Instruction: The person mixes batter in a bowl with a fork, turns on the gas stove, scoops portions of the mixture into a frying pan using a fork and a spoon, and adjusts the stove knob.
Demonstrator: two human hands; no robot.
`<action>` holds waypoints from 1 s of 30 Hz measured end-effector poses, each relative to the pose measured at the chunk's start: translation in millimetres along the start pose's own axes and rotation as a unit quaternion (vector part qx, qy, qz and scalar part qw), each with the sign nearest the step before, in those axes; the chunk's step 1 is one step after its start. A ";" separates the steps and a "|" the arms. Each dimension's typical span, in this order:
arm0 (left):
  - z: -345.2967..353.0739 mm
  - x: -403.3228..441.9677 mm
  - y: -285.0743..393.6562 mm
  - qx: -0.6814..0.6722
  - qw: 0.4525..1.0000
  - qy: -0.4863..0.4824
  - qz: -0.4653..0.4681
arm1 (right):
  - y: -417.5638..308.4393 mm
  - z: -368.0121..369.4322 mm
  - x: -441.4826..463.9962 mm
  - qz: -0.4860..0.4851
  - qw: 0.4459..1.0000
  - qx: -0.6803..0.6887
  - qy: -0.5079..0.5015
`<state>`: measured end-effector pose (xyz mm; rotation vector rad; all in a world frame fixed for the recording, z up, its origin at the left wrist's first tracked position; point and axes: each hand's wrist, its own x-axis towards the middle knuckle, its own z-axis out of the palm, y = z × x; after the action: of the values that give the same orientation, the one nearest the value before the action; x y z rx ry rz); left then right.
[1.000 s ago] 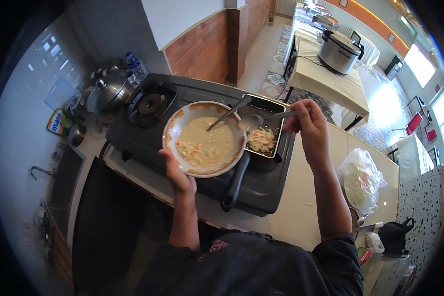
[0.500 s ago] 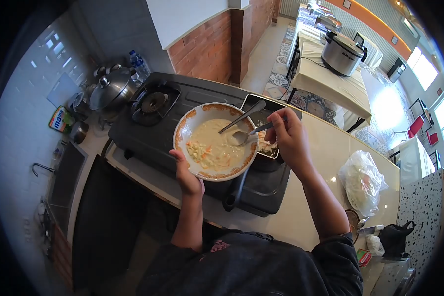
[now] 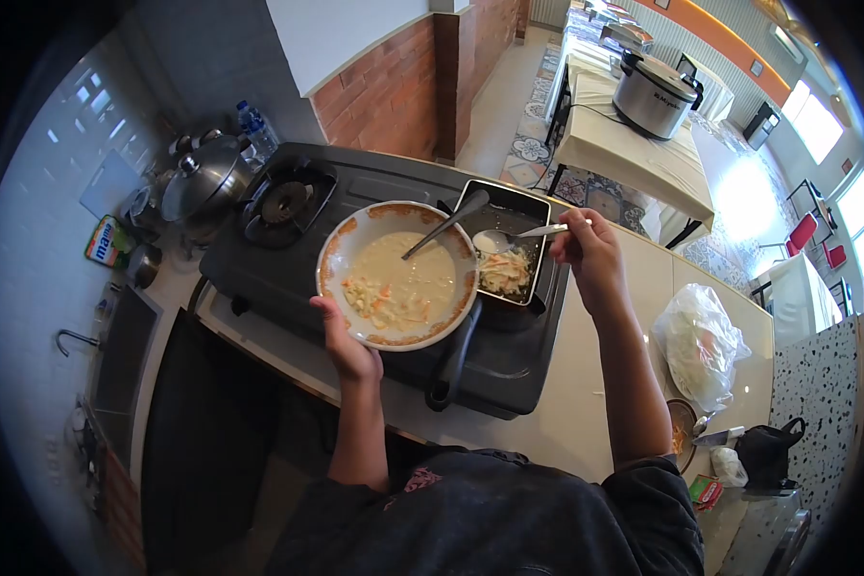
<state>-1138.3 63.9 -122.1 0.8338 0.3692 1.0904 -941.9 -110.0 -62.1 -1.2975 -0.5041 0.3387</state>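
Note:
My left hand (image 3: pixel 348 348) grips the near rim of a white bowl (image 3: pixel 331 254) with an orange-brown patterned edge. Pale batter (image 3: pixel 403 274) with shredded vegetables fills part of the bowl, and a second spoon (image 3: pixel 446 224) leans in it. Between thumb and fingers, my right hand (image 3: pixel 588 248) holds a metal spoon (image 3: pixel 528 233), its bowl over the rectangular frying pan (image 3: pixel 518 198). A clump of shredded vegetable mix (image 3: pixel 505 272) lies in the pan's near part. The pan's black handle (image 3: pixel 454 357) points toward me, partly beneath the bowl.
The pan sits on a black gas stove (image 3: pixel 374 178) with another burner (image 3: pixel 286 200) at left. A steel pot (image 3: pixel 204 182) and water bottle (image 3: pixel 254 128) stand beyond. On the right counter lie a plastic bag (image 3: pixel 701 341) and a knife (image 3: pixel 720 437). A rice cooker (image 3: pixel 653 94) stands on a far table.
My right hand has moved the spoon out of the bowl and over the pan. The bowl has shifted slightly left in view, uncovering more of the pan.

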 end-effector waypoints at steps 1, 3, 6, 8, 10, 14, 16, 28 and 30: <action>-3.2 1.2 -0.8 0.001 1.000 -0.004 0.002 | 2.4 -6.8 1.0 -0.011 1.000 -0.018 0.012; -7.0 3.2 -2.2 0.005 1.000 -0.013 0.007 | 12.7 -16.1 3.4 -0.049 0.992 -0.112 0.018; -5.2 3.5 1.5 0.003 1.000 -0.008 0.006 | 22.9 -12.3 -1.9 -0.085 0.965 -0.244 0.045; -3.8 2.9 4.2 0.003 1.000 -0.004 0.006 | 21.1 -5.4 -6.2 -0.088 0.947 -0.303 0.056; -4.1 3.1 5.5 0.008 1.000 -0.004 0.007 | 19.3 -0.6 -9.4 -0.096 0.938 -0.329 0.058; -6.1 2.4 4.6 0.002 1.000 0.005 0.006 | 20.6 -2.2 -13.3 -0.126 0.923 -0.363 0.039; -8.7 3.6 1.7 0.000 1.000 0.006 0.010 | 20.3 -4.9 -13.9 -0.136 0.921 -0.364 0.038; -5.6 3.2 5.6 0.011 1.000 0.006 0.007 | 24.7 4.6 -18.1 -0.167 0.915 -0.367 0.030; -6.0 3.8 5.3 0.007 1.000 0.003 0.005 | 25.5 4.6 -17.1 -0.173 0.918 -0.357 0.027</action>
<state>-1143.8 70.8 -121.6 0.8465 0.3780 1.1016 -957.8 -108.7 -88.8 -1.8733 -0.8409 -0.2069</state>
